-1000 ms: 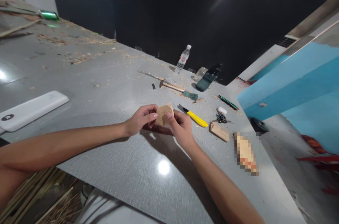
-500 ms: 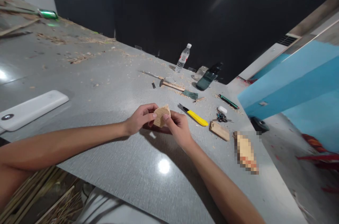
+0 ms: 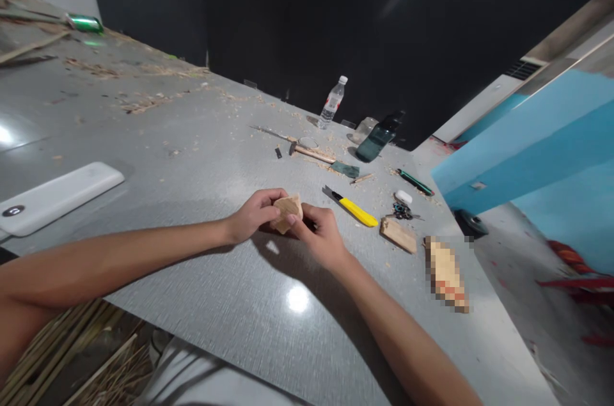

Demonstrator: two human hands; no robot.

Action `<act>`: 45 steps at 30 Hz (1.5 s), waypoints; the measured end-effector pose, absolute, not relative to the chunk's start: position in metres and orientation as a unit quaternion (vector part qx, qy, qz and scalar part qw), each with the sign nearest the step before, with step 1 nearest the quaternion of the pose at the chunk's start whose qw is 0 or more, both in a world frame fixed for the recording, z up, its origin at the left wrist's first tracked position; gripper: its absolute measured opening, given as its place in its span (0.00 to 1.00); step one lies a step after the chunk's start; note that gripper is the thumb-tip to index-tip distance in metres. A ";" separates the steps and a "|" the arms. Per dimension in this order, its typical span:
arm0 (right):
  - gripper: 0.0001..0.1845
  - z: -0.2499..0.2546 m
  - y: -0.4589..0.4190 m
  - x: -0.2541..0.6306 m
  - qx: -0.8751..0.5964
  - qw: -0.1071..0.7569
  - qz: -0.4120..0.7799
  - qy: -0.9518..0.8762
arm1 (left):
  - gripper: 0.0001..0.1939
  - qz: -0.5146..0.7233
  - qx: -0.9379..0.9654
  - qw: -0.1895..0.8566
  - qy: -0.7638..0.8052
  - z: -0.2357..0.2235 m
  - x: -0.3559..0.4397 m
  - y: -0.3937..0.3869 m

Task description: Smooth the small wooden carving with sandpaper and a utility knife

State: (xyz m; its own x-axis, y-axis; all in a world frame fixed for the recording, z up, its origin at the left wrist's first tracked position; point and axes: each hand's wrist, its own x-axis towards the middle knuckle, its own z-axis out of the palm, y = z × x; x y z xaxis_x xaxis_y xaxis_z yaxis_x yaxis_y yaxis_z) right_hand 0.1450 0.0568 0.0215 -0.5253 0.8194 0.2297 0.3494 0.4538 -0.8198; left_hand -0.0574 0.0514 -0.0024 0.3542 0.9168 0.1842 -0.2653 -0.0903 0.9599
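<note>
A small pale piece of wood [image 3: 289,206] with an angular outline is held just above the grey table, between both hands. My left hand [image 3: 254,217] pinches its left side with thumb and fingers. From the right, my right hand [image 3: 319,232] grips it, the thumb pressed on its near face; the fingers behind are partly hidden. Right of my hands lies a yellow utility knife [image 3: 357,211], its blade end pointing up and left. Beyond that knife is a flat wooden block [image 3: 398,235].
Behind my hands lie a hammer [image 3: 311,153], a clear water bottle [image 3: 332,102] and a dark bottle [image 3: 378,137]. A green-black cutter [image 3: 415,182] and scissors [image 3: 403,211] are to the right. At left are a white oblong device [image 3: 62,198] and a green can [image 3: 85,23]. Wood shavings litter the table.
The piece of wood has turned and tilted between my fingers and shifted slightly left. My right thumb has moved left and a little lower with it.
</note>
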 end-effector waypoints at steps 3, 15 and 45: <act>0.28 0.023 0.053 0.144 -0.348 0.303 0.345 -0.817 | 0.08 0.487 0.540 0.621 0.294 -0.004 -0.058 0.054; 0.17 0.028 0.054 0.144 -0.366 0.337 0.318 -0.807 | 0.12 0.522 0.484 0.644 0.279 -0.013 -0.056 0.062; 0.19 0.035 0.052 0.136 -0.387 0.367 0.555 -0.638 | 0.15 0.509 0.482 0.636 0.323 -0.006 -0.057 0.056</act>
State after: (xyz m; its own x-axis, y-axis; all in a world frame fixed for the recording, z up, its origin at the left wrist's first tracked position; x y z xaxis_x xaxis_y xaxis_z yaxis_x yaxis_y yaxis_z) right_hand 0.1364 0.0521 0.0350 -0.4314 0.9013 0.0390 0.0863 0.0843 -0.9927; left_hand -0.0568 0.0557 -0.0058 0.2738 0.9585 0.0798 -0.3350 0.0173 0.9420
